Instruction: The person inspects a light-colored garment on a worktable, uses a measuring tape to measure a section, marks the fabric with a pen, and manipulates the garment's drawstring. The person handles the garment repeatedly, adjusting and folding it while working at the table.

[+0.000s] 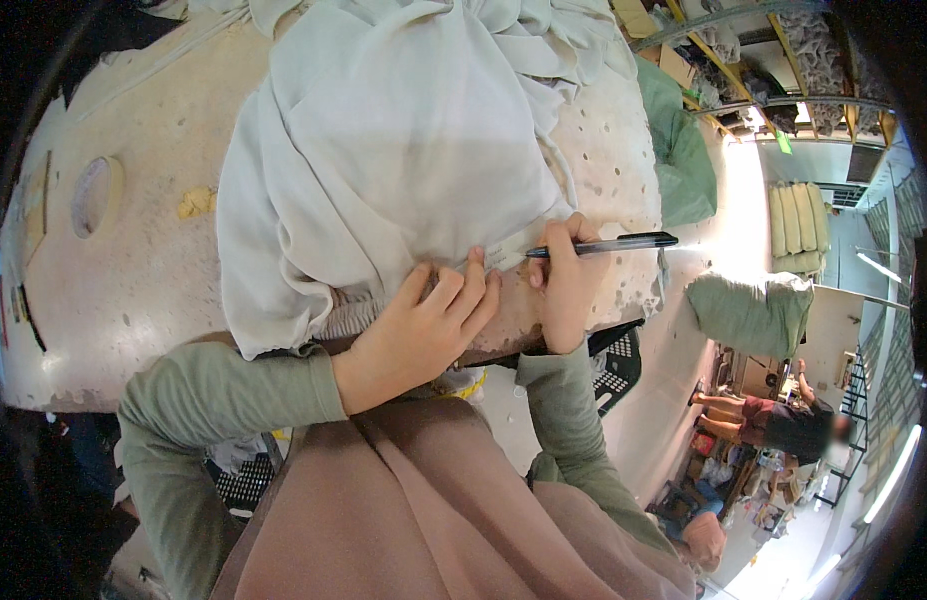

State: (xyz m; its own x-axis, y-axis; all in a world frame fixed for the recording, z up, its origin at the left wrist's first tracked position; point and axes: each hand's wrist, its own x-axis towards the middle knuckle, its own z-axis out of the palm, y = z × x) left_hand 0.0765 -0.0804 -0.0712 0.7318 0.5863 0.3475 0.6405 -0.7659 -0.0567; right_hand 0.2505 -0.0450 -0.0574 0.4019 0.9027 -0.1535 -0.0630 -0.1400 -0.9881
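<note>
A pale grey-white cloth (383, 130) lies bunched on a worn, speckled table (128, 280), with a gathered band along its lower left edge. My left hand (428, 325) rests on the cloth's near edge, fingers slightly bent and apart, fingertips against a small white label strip (508, 248). My right hand (568, 275) grips a black pen (633, 243) almost horizontally, its tip at the right part of the label. The left thumb is mostly hidden.
A tape roll (113, 197) lies at left. Black plastic crates (615, 370) stand below the table. Green bundles (743, 310) are at right, where a person in dark clothes (783, 428) stands by a cluttered bench; another person (701, 535) is partly visible lower down.
</note>
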